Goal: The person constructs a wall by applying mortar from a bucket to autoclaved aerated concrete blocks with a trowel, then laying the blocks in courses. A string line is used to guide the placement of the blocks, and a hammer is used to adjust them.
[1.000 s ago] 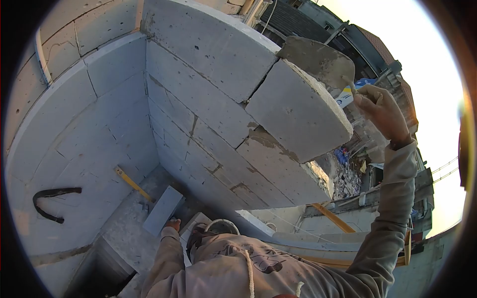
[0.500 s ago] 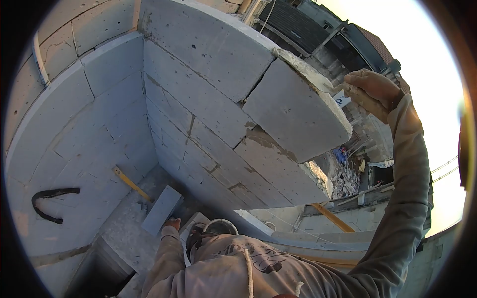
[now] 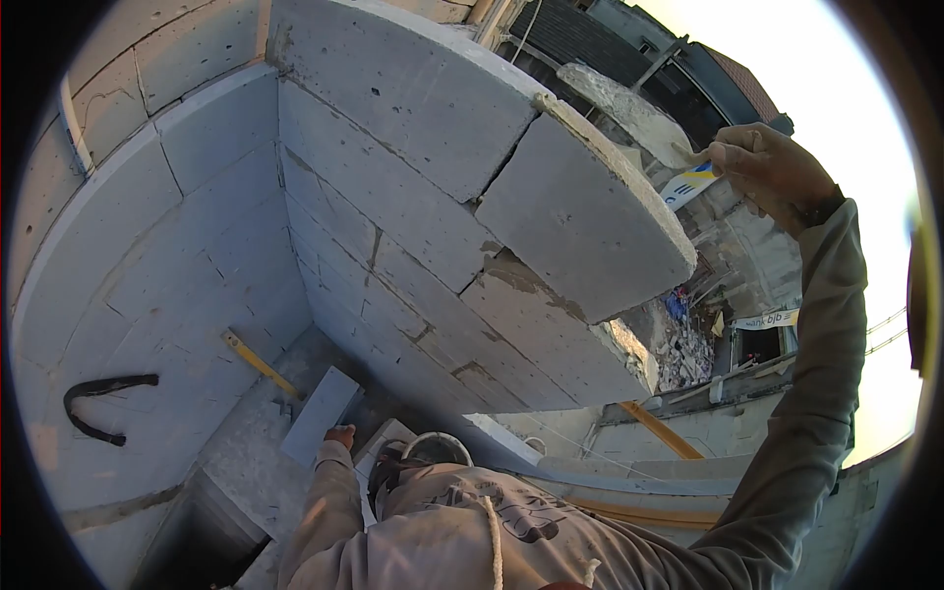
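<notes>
My right hand (image 3: pixel 772 169) is raised at the upper right, fingers wrapped round the handle of a trowel. Its pale, mortar-smeared blade (image 3: pixel 629 106) is held apart from and beyond the top edge of the grey block wall (image 3: pixel 580 216). A thin, rough layer of mortar (image 3: pixel 629 177) lies along the top of the wall's end block. Low down, my left hand (image 3: pixel 341 437) looks closed beside the end of a loose grey block (image 3: pixel 321 417). Whether it grips that block cannot be made out.
A yellow spirit level or bar (image 3: pixel 261 364) leans against the left wall (image 3: pixel 177 285). A black curved strip (image 3: pixel 81 403) hangs on that wall. A dark opening (image 3: pixel 192 536) is in the floor at lower left. A bucket rim (image 3: pixel 438 449) shows by my body. Rubble (image 3: pixel 683 356) lies beyond the wall.
My right hand has moved up and right, lifting the trowel off the wall's top edge and outward. The mortar layer there is now uncovered. My left hand has barely shifted.
</notes>
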The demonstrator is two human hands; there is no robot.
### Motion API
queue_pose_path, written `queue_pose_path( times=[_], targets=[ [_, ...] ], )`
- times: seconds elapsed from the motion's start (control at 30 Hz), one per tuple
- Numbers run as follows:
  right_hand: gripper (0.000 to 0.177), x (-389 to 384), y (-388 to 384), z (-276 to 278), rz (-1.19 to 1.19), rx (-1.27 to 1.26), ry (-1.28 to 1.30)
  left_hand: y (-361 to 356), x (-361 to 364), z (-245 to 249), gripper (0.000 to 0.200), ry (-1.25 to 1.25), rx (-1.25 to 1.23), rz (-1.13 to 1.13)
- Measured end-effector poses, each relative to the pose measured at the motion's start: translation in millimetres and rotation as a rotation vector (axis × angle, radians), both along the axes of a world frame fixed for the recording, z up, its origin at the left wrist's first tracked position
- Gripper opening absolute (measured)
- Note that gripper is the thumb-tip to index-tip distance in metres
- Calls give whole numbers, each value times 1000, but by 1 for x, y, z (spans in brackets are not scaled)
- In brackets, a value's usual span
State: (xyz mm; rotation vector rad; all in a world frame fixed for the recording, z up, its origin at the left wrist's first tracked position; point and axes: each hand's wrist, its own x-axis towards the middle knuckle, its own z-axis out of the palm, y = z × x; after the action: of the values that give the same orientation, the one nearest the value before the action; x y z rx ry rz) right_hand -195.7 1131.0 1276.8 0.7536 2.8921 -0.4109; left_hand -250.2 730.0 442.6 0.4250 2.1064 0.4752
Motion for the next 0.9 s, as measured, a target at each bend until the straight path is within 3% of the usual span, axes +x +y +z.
queue_pose_path(
  times=[0.07,0.13,0.3,0.33,0.4,0.5,0.57,0.6,0.7,0.77,0.8,0.87,0.9],
  targets=[
    [36,-19,9,-4,116,133,-6,-1,-6,-4,47,100,9,-136],
    [36,-35,3,-7,85,208,-62,-3,-4,-6,48,196,20,-270],
    [43,-29,18,-23,53,259,-38,0,20,-26,40,-35,36,107],
    [42,-26,24,-20,79,253,-137,-1,25,-29,40,-38,34,107],
    [42,-17,24,-22,100,241,-232,-3,29,-17,39,174,42,-371],
    [40,-2,7,-20,-198,110,113,0,29,-13,40,63,24,-341],
    [40,-6,0,-3,-174,275,-166,0,27,-17,40,75,38,-283],
    [40,-9,4,-1,-169,277,-166,-1,26,-21,40,84,48,-229],
    [41,-20,17,-7,-61,160,-108,-1,15,-25,41,16,0,-52],
    [43,-29,18,-21,-195,-102,78,-4,5,-16,41,82,22,-138],
    [43,-31,25,-29,-200,-105,79,-7,-1,-9,41,147,43,-222],
    [42,-35,38,-45,83,157,-74,-8,-6,2,40,194,56,-247],
    [42,-31,43,-47,83,155,-77,-7,-7,7,40,237,73,-267]
  ],
)
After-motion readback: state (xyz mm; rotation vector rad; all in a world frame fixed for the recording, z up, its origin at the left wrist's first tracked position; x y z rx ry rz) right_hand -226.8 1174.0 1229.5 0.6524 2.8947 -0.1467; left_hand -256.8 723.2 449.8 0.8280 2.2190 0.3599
